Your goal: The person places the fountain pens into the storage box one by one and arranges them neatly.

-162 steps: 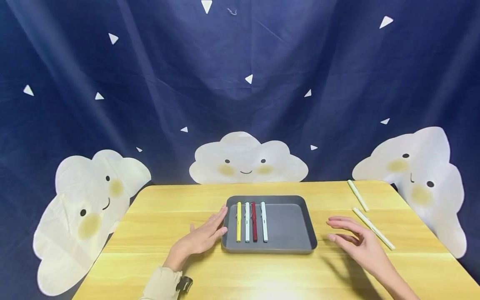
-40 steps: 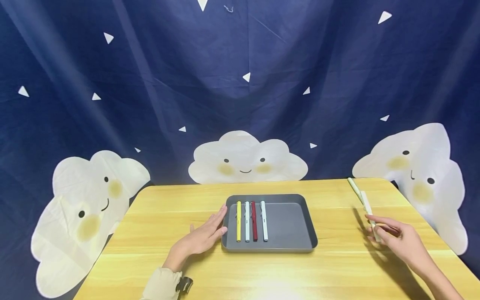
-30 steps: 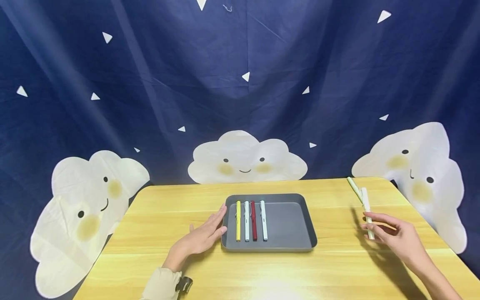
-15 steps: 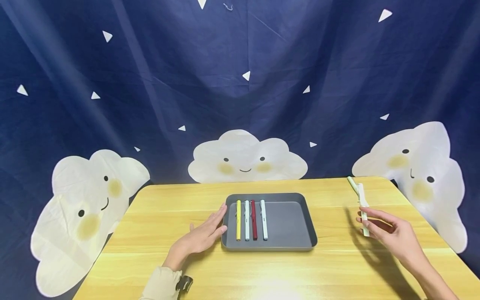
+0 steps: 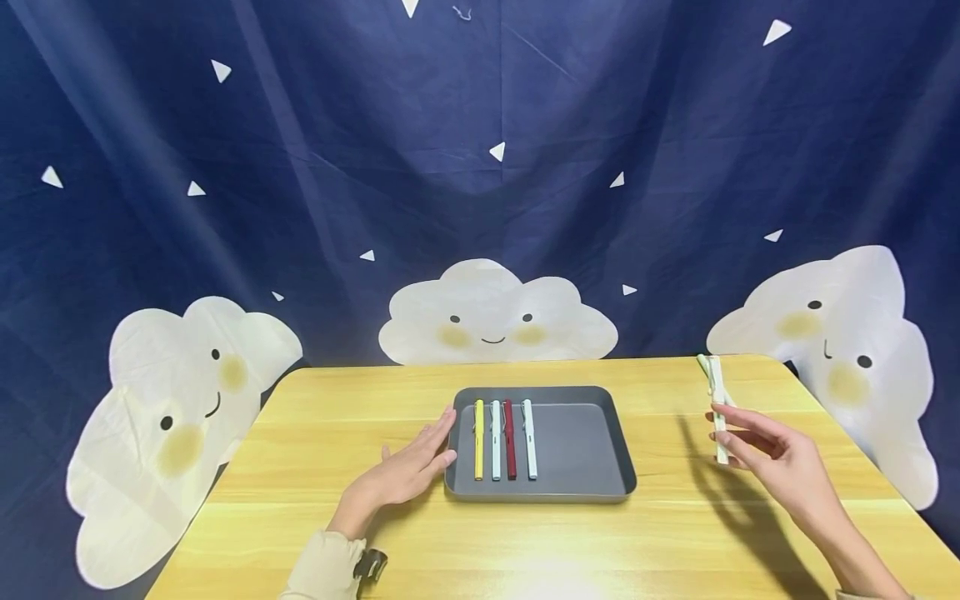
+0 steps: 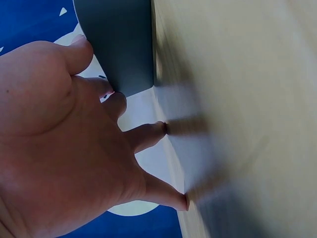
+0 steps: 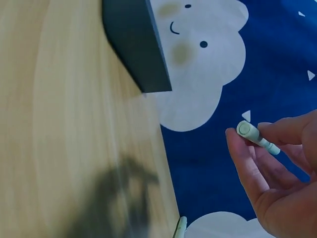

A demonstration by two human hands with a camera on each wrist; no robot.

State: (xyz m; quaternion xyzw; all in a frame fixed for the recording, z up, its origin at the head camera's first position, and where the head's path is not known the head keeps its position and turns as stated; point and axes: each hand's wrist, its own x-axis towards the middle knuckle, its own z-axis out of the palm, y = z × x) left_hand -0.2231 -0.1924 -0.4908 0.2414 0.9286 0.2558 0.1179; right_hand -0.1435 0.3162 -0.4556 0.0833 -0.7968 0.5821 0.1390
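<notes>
My right hand (image 5: 780, 458) pinches a pale green pen (image 5: 718, 385) between thumb and fingers, nearly upright in the head view. In the right wrist view this pen (image 7: 250, 133) is end-on, raised off the table. A dark grey tray (image 5: 588, 454) stands mid-table, with a yellow pen (image 5: 479, 446), a pale blue pen (image 5: 496, 450), a dark red pen (image 5: 511, 450) and a white pen (image 5: 531, 450) side by side in its left half. My left hand (image 5: 401, 475) rests with extended fingers at the tray's left wall.
A second pale green pen (image 5: 702, 362) lies at the table's back right, mostly hidden behind the held one. The wooden table (image 5: 360, 392) ends at a blue curtain (image 5: 450, 208) printed with clouds. In the left wrist view, fingertips (image 6: 161, 128) meet the tabletop beside the tray wall.
The right hand, empty at first, has taken the nearer pale green pen off the table, raised it and turned it more upright, drifting leftward lately. The left hand and tray stay put.
</notes>
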